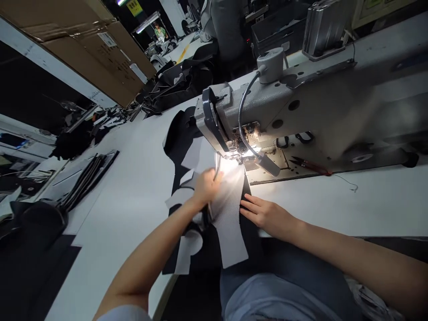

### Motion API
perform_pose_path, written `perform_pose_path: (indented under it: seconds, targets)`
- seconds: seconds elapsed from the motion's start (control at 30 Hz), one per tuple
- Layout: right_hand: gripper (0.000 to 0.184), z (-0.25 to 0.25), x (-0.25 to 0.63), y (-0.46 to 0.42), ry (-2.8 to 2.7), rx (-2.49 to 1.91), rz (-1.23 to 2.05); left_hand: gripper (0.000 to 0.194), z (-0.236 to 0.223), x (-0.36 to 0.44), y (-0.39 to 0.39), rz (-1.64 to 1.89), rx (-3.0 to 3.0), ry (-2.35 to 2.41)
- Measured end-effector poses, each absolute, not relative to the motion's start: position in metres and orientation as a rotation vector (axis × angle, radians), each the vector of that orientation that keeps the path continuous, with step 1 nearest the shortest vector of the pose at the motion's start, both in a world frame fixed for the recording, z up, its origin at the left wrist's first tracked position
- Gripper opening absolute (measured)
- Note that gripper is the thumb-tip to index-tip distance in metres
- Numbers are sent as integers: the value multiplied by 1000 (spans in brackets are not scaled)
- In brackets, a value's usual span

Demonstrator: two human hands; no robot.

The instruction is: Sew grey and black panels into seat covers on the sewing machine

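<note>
A grey industrial sewing machine head (254, 107) stands on the right, its lit needle area (236, 156) close to my left hand (205, 189). That hand pinches a pale striped fabric panel (229, 223) just in front of the presser foot. The panel lies on black fabric pieces (177, 138) with white patches that run under my hand and beyond the machine. My right hand (267, 216) rests flat with its fingers apart, on the black fabric beside the panel's right edge.
Red-handled thread snips (310, 166) lie beside the machine on the white worktable (113, 214). Stacked black pieces (83, 187) lie to the left. A cardboard box (90, 49) overhangs the far left, and a person (159, 32) stands far back.
</note>
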State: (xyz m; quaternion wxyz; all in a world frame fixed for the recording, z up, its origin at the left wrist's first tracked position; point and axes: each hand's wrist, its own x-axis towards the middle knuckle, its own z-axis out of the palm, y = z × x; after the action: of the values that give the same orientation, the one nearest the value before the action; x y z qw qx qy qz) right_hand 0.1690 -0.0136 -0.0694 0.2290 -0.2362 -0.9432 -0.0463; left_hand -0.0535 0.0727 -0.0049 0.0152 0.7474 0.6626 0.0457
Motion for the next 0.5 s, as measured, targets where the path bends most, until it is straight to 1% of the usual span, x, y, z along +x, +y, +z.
perform_pose_path:
  seconds: [0.1,0.2,0.27,0.3,0.4,0.43,0.5]
  targets:
    - [32,-67,168,-13,-2579,-649,-134,36,-15,-53,49,203,2491,1995]
    - [32,-68,167,-12,-2555,-646,-195,31,3,-51,34,294,2653,2056]
    - [34,-71,167,-12,-2528,-647,-215,34,18,-44,24,333,2742,2076]
    - [35,-72,166,-12,-2513,-654,-215,37,24,-39,18,260,2765,2012]
    - [32,-74,165,-13,-2489,-685,-207,53,24,-22,6,-234,2633,1693]
    - [31,-74,165,-14,-2483,-697,-208,59,20,-17,5,-373,2555,1644]
    - [33,-74,165,-15,-2468,-710,-212,69,10,-12,8,-543,2456,1677]
